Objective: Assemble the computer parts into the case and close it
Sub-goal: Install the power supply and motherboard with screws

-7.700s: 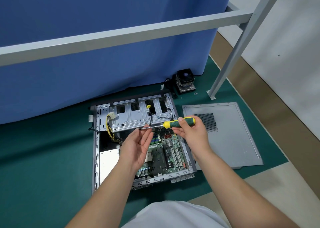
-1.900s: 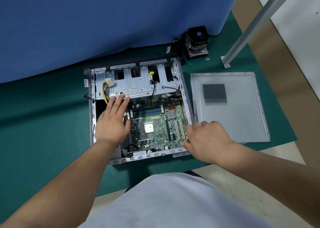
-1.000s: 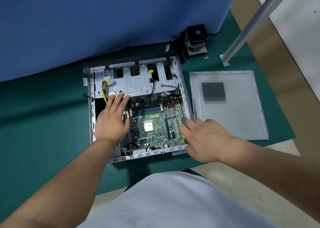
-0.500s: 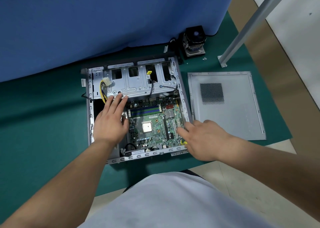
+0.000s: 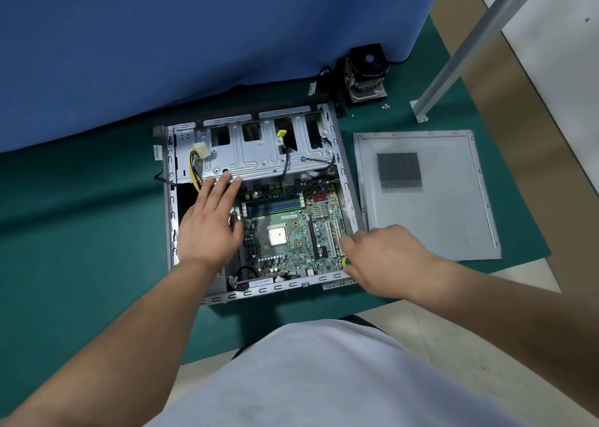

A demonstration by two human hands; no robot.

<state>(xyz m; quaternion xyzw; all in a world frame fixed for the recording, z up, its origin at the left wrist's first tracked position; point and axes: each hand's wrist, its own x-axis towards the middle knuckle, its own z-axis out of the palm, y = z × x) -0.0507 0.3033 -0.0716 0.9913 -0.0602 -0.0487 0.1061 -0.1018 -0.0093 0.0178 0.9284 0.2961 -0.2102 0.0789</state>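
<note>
The open computer case (image 5: 278,288) lies flat on a green mat, with the green motherboard (image 5: 291,232) inside it and a silver drive cage (image 5: 259,154) at its far end. My left hand (image 5: 209,229) rests flat inside the case to the left of the board, its straight fingers touching the cage's near edge. My right hand (image 5: 385,258) hovers over the case's near right corner with curled fingers. The yellow-green end of a screwdriver (image 5: 345,260) pokes out from under it. The grey side panel (image 5: 421,216) lies to the right of the case.
A black CPU cooler (image 5: 368,73) stands behind the case by the blue curtain (image 5: 194,37), with small screws (image 5: 385,105) next to it. A grey metal post (image 5: 453,60) rises at the right. Yellow power cables (image 5: 194,164) hang at the cage's left.
Both hands dropped from holding the screwdriver above the case down onto it. Over the last second my right hand crept slightly left along the near right corner; my left hand stayed put.
</note>
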